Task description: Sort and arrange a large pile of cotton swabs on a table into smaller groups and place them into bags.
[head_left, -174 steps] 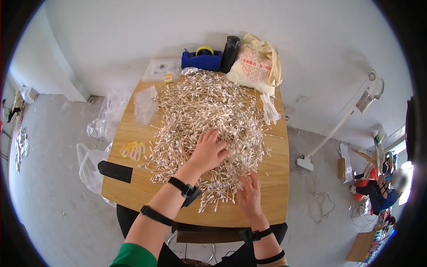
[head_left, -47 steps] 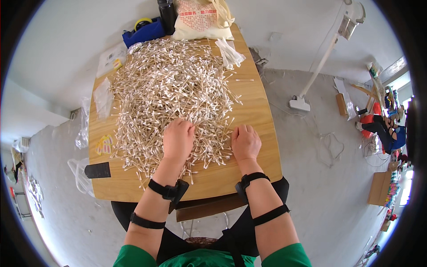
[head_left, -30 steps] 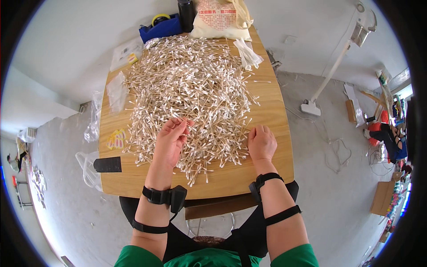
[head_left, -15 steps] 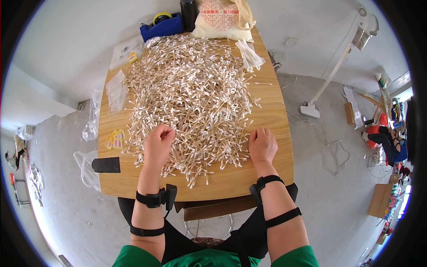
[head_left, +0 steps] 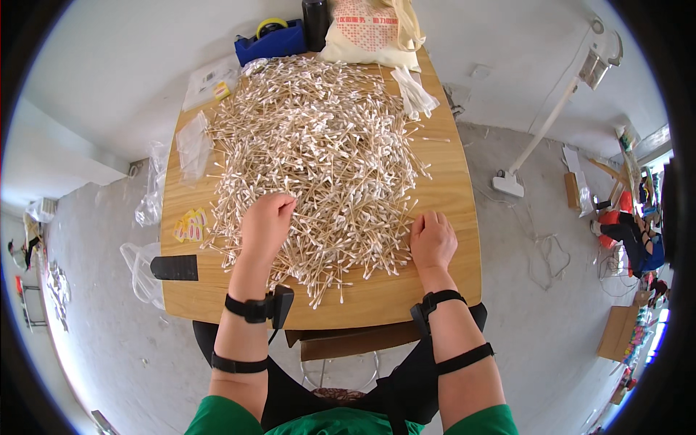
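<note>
A broad heap of cotton swabs (head_left: 326,159) with white tips and pale wooden sticks covers the middle of the wooden table (head_left: 457,196). Over the heap's near left part is my left hand (head_left: 265,223), its fingers curled and pressed together; whether a swab is between them is hidden. My right hand (head_left: 433,241) rests closed on the bare wood just beside the heap's right edge. Its fingertips are turned away, so anything in them cannot be made out. One single swab (head_left: 436,139) lies apart on the right.
A blue tape dispenser (head_left: 272,45), a black bottle (head_left: 315,25) and a cream cloth bag (head_left: 366,36) stand at the back. White gloves (head_left: 415,93) lie at the far right. On the left are clear plastic bags (head_left: 193,147), yellow labels (head_left: 191,225) and a black strip (head_left: 175,267).
My left hand has moved slightly farther over the heap, its fingers turning to the right. My right hand stays by the heap's edge. The whole view has shifted a little.
</note>
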